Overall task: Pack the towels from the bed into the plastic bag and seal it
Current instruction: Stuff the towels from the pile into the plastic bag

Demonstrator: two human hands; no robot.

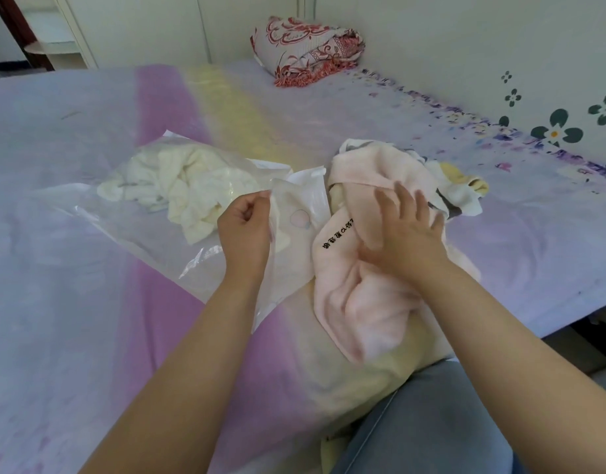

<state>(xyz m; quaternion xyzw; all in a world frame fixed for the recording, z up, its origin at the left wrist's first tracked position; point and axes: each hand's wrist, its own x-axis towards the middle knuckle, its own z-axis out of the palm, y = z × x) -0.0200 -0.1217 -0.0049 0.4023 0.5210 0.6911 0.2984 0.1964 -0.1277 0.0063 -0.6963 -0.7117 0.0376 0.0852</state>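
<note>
A clear plastic bag [130,230] lies on the bed at centre left with a crumpled cream towel [178,186] inside it. My left hand [245,230] pinches the bag's open edge near the white seal strip [305,200]. To its right lies a pink towel [363,299] with dark printed characters. My right hand [407,234] rests on this pink towel with fingers spread. Behind the pink towel sits a small heap with a yellow and white towel [465,189].
The bed [72,319] is covered by a lilac, pink and yellow sheet. A folded red-patterned blanket [308,49] lies at the far end by the wall. The bed's right edge [568,309] drops off beside my knee in blue jeans [431,422].
</note>
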